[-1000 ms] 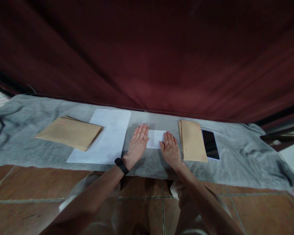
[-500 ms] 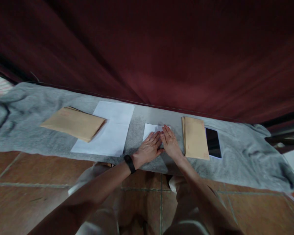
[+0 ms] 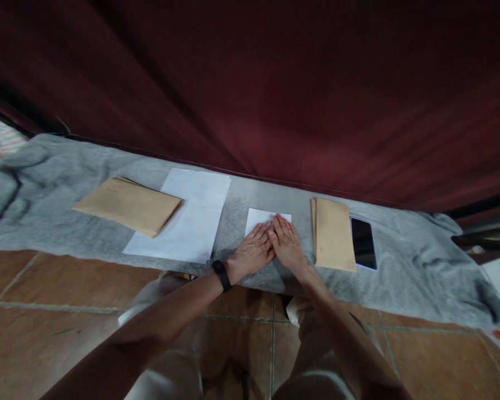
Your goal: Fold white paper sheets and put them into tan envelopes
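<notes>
A small white piece of paper, which looks folded, lies on the grey cloth in front of me. Flat on it rests my left hand, fingers stretched out and pointing up to the right; a black band circles that wrist. My right hand also lies flat, its fingers against those of the left and pressing on the paper. Both hands cover most of the sheet's lower part. To the right, a stack of brown envelopes lies close to my right hand.
Larger white sheets lie to the left, partly under another stack of brown envelopes. A phone sits beside the right stack. Grey cloth covers the narrow surface. Behind it hangs a dark red curtain; below are floor tiles.
My right hand has shifted slightly toward the left over the paper, its fingers closer over the left fingertips. The view has moved a little; the envelopes, sheets and phone stay put.
</notes>
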`<state>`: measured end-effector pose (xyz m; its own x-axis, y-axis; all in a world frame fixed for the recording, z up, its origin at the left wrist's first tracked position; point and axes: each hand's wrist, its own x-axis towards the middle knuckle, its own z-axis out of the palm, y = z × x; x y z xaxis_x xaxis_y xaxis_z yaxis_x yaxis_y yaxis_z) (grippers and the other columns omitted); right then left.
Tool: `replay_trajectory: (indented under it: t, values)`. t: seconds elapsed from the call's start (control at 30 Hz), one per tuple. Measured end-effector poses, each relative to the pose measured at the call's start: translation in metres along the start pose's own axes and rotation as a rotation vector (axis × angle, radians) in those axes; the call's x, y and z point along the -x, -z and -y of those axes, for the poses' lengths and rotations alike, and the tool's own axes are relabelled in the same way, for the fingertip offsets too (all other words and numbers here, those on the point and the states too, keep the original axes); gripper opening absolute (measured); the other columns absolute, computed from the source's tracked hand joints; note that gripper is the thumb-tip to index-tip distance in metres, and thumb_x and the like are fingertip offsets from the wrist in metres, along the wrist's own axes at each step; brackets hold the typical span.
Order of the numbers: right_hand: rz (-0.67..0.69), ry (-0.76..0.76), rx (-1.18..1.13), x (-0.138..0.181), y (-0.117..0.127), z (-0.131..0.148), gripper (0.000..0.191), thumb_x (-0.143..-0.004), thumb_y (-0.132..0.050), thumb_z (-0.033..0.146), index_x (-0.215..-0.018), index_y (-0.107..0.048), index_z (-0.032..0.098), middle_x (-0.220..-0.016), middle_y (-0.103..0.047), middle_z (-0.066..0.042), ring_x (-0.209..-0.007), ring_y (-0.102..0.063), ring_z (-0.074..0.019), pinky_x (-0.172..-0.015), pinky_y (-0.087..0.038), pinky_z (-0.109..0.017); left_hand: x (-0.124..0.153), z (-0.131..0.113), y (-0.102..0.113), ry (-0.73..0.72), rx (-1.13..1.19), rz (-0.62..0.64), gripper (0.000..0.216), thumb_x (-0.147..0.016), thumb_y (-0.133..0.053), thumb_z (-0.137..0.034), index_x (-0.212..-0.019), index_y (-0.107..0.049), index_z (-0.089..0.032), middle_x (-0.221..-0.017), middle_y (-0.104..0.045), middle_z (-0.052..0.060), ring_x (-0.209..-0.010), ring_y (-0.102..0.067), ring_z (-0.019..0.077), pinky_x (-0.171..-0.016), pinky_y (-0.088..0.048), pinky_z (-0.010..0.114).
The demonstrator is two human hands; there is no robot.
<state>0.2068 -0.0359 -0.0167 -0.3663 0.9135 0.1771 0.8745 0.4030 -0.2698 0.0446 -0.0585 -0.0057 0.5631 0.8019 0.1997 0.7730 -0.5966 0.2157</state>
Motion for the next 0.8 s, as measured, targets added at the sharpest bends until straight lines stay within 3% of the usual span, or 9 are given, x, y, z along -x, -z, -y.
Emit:
replay_trajectory:
  t: [0.27,0.8]
  values:
    - [-0.058,-0.001,0.096,0.006,-0.002,-0.006,0.056,-0.109,-0.029,0.036,-0.159,-0.033,0.011,-0.165,-0.034,-0.013,-0.154,-0.03,-0.0239,-0.125,-0.027,-0.046,0.004,0.016,0.003,0.093,-0.053,-0.037,0.055,-0.105,-0.031,-0.028,-0.156,-0.037,-0.008,-0.164,-0.036,0.015,-0.156,-0.025,0.0224,-0.129,-0.021,0.044]
    - [-0.129,-0.1,0.14,0.012,-0.002,-0.014,0.058,-0.108,-0.033,0.038,-0.159,-0.034,0.009,-0.162,-0.039,-0.017,-0.15,-0.037,-0.0273,-0.122,-0.031,-0.048,0.002,0.041,0.012,0.315,-0.118,-0.035,0.064,-0.106,-0.028,-0.04,-0.157,-0.036,-0.002,-0.164,-0.034,0.02,-0.155,-0.028,0.0282,-0.126,-0.027,0.046]
